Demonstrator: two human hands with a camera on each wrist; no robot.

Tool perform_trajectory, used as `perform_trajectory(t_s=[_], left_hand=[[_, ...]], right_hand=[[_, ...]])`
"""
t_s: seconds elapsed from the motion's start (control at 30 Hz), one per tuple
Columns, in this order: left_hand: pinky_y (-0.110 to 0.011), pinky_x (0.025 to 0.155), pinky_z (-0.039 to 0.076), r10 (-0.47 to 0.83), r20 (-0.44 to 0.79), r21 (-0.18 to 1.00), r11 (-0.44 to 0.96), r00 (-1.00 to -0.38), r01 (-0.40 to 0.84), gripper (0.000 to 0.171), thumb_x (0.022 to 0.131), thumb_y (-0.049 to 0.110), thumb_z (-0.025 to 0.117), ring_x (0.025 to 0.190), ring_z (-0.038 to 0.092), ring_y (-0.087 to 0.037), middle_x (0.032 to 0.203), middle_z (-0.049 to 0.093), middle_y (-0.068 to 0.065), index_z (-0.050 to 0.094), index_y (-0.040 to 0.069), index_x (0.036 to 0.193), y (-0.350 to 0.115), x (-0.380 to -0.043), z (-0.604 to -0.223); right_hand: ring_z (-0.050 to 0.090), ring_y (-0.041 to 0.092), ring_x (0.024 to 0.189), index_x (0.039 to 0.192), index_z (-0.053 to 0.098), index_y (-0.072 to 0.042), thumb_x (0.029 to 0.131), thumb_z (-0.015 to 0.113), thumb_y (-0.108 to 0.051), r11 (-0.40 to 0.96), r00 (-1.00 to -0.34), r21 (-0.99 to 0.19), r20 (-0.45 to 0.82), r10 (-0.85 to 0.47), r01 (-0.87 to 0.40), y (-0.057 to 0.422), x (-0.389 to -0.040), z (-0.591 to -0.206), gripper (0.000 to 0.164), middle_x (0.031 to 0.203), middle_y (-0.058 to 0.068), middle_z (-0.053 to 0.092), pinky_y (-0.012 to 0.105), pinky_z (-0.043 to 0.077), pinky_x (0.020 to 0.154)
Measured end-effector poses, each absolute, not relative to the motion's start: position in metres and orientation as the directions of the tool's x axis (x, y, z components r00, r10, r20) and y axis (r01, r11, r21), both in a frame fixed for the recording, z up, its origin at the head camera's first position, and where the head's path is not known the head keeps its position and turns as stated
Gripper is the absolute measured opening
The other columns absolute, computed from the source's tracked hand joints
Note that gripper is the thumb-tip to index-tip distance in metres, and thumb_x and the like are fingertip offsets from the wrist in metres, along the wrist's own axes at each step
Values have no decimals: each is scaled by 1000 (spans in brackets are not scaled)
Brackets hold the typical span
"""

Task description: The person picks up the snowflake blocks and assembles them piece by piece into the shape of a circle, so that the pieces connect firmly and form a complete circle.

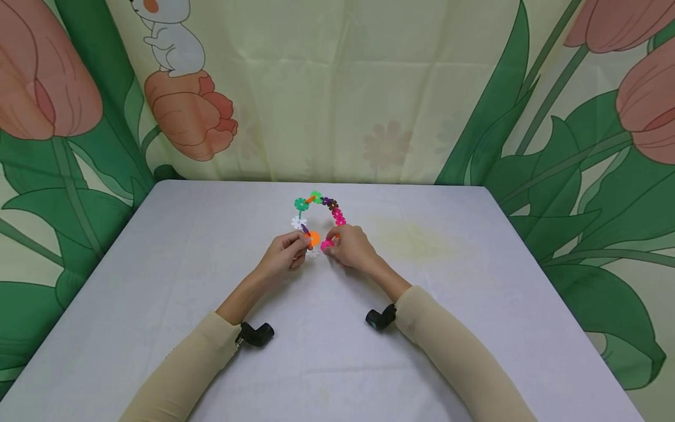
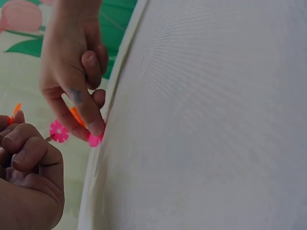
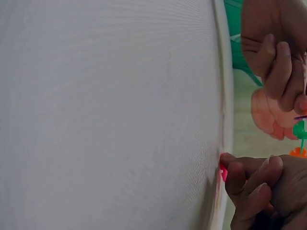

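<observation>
A ring-shaped chain of colourful interlocking snowflake discs is between the two hands at the table's far middle. Green, purple, brown and pink pieces run round its far and right sides; a white disc sits on the left. My left hand pinches the chain near an orange disc. Between thumb and fingers, my right hand holds a pink disc at the chain's near right. A pale disc shows between the hands; whether it joins the chain I cannot tell. Fingers hide parts of the chain.
A white cloth covers the table, with a faint yellowish stain right of the hands. Behind it hangs a curtain printed with tulips and a rabbit. Black wrist cameras stick out from both sleeves.
</observation>
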State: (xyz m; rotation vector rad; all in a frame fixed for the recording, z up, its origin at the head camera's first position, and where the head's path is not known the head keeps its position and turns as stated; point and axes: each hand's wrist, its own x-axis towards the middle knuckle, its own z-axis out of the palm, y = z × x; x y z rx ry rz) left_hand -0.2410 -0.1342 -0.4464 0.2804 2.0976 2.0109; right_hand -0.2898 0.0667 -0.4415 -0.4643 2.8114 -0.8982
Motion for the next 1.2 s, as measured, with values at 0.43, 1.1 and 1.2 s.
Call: perform_trajectory(t_s=[0.43, 1.1, 1.2], left_hand=[[-24, 54, 28, 294, -12, 1000, 24, -956, -6, 32, 112, 15, 49, 55, 35, -10, 65, 38, 4, 53, -17, 110, -134, -240, -447], [-22, 54, 32, 312, -47, 998, 50, -949, -33, 33, 112, 16, 48, 58, 36, -12, 68, 39, 3, 54, -16, 114, -132, -240, -447], [-23, 55, 33, 311, -50, 998, 52, -949, -35, 30, 112, 17, 48, 58, 37, -12, 68, 40, 3, 56, -13, 111, -133, -241, -447]], right_hand=[[54, 12, 45, 88, 76, -7, 94, 81, -18, 709, -913, -630, 1, -409, -318, 82, -278, -434, 14, 56, 1, 59, 23, 40, 50], [61, 13, 59, 102, 80, -9, 98, 77, -18, 666, -888, -695, -88, -452, -270, 106, -271, -439, 11, 71, 3, 69, 23, 53, 59], [62, 14, 61, 103, 80, -9, 98, 77, -18, 645, -888, -717, -82, -453, -263, 108, -273, -438, 11, 72, 3, 70, 25, 56, 61]])
